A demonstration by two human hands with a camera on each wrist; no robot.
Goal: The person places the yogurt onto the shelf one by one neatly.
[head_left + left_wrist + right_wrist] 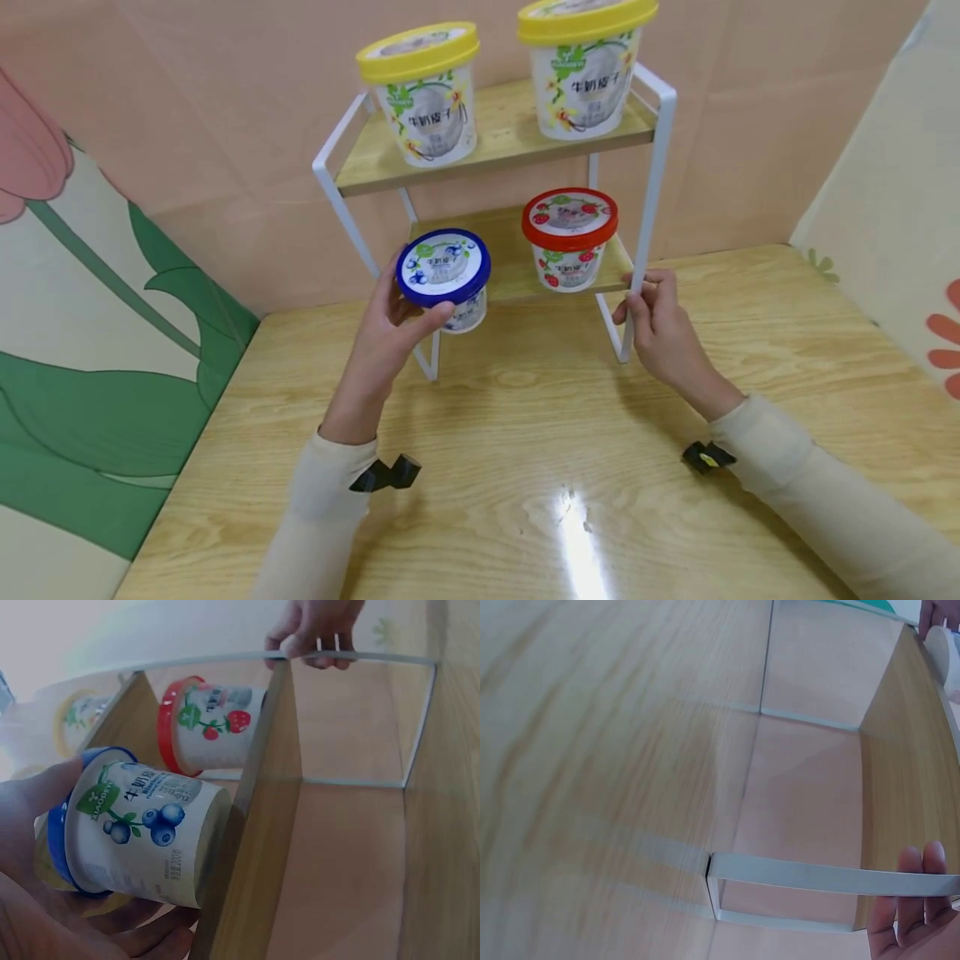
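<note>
My left hand (382, 333) grips a paper tub with a blue lid (444, 267), fingers behind it and thumb at its front. In the left wrist view, this blueberry-printed tub (142, 825) is at the front edge of the lower shelf (262, 847); whether its base rests there I cannot tell. Near the lower shelf's right end, my right hand (663, 333) holds the white metal leg (647, 217) of the two-tier rack, its fingers curled around the bar (832, 877). A red-lidded strawberry tub (570, 242) stands on the lower shelf, right of the blue one.
On the upper shelf (502, 125) stand two yellow-lidded tubs, one on the left (427, 96) and one on the right (588, 71). The rack stands on a wood-grain table (510, 467) against a pink backdrop (247, 150). Floral-printed panels flank the table.
</note>
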